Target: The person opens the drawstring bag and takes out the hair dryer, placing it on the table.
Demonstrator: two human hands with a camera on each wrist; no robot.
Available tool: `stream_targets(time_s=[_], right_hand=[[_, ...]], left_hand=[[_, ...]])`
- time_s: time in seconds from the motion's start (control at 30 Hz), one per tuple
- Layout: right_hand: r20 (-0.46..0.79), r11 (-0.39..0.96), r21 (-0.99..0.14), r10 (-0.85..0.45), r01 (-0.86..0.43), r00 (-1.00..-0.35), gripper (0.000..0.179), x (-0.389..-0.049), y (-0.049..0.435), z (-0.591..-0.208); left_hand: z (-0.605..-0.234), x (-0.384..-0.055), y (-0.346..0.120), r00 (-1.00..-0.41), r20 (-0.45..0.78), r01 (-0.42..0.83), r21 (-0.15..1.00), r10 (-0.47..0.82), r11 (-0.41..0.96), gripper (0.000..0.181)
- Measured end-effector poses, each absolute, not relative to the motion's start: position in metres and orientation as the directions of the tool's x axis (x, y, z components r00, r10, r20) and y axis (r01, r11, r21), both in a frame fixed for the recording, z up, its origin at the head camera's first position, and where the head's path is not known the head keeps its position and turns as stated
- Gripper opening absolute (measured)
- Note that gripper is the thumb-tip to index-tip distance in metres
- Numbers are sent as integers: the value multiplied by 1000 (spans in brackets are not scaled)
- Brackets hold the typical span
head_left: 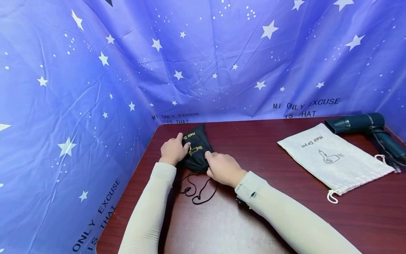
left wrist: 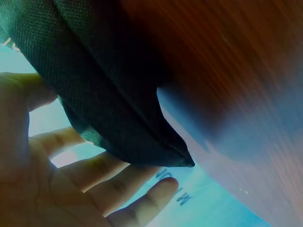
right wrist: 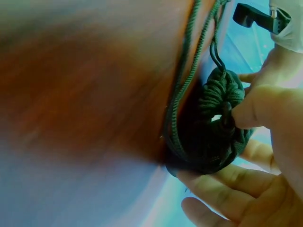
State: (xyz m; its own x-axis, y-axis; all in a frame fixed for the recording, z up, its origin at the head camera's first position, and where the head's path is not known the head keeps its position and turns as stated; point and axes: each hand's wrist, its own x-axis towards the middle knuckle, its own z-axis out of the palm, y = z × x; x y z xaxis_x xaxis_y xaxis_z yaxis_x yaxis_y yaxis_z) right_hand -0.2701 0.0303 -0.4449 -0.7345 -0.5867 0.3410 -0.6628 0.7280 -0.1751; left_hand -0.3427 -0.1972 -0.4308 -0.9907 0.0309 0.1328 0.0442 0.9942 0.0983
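A black drawstring pouch with yellow "Hair Dryer" print and a dryer drawing is at the table's far left. My left hand holds its left side, thumb over the printed face and fingers along the opposite face. At the lower right, near the gathered mouth, my right hand grips the pouch between thumb and fingers. The right wrist view shows the bunched mouth drawn into tight folds with a small gap. Black cords trail from it toward me. In the left wrist view a pointed bottom corner sticks out past my fingers.
A white drawstring bag printed "Hair Dryer" lies flat on the right of the reddish-brown table. Beyond it a dark hair dryer rests with its handle toward the right edge. Blue star-patterned cloth hangs behind and at the sides.
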Motion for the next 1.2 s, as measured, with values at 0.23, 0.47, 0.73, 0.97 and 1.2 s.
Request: stream_targets(time_s=[0.23,0.47,0.73,0.97,1.2], right_hand=[[382,723,-157,-584,-673,-716,23,-264,45,-445],[388,732,-175,-563,-658,-730,25,-259,57,-446],[434,734,-125,-565,-668,-701,25,-250,71,-448],[483,738,-76,-561,-671,-672,25,-241,81,-449],[479,740,-102,-549,-665,-685,27,-236,92,-449]], left_hand=[[-431,-339,-180,-986,160,59,90,44,994,53],[-432,-336,-166,-982,174,85,71,72,994,51],[-435,-334,-153,-975,195,118,65,104,991,51],[-434,-330,-141,-972,198,139,60,125,988,51],[-437,-329,-130,-972,190,153,48,141,987,51]])
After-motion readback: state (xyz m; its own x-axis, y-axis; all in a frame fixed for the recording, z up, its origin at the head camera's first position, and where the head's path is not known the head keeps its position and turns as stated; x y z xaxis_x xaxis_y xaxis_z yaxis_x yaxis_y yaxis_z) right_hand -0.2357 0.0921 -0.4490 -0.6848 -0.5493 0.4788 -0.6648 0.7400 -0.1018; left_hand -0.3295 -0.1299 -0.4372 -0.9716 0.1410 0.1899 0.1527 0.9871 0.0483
